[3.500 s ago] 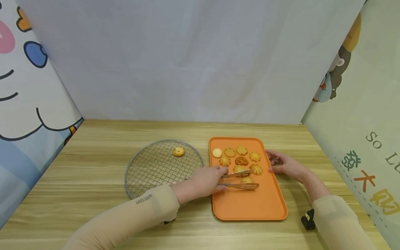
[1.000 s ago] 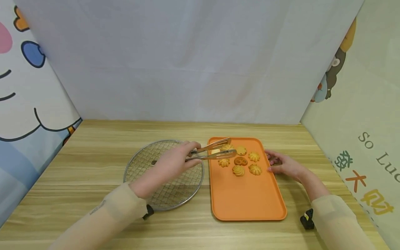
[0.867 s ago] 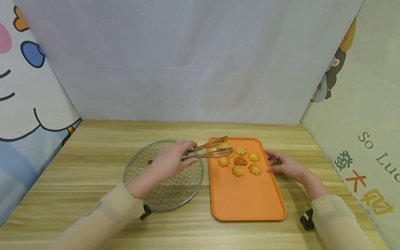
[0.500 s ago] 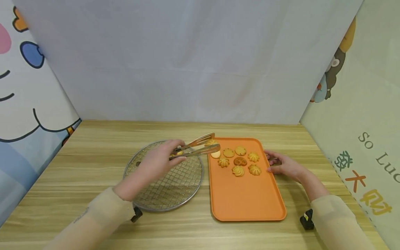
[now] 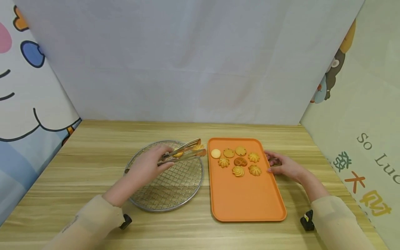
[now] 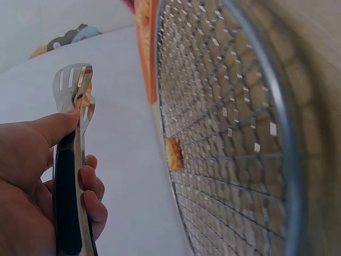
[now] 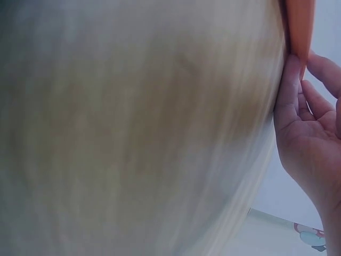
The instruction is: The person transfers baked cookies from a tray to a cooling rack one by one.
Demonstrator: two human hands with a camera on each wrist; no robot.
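The left hand (image 5: 147,168) grips metal tongs (image 5: 182,153) pinching a golden ridged cookie (image 5: 198,147) over the wire rack's (image 5: 168,194) far edge. The right hand (image 5: 282,166), fingers relaxed, rests against the orange tray (image 5: 247,198).

A light wooden table (image 5: 93,139) fills the lower frame, backed by a plain white wall (image 5: 187,62) and flanked by cartoon-printed panels (image 5: 28,86) (left and right edges).

Tongs (image 5: 184,151) pinching cookie (image 5: 198,147) — above rack (image 5: 175,189)
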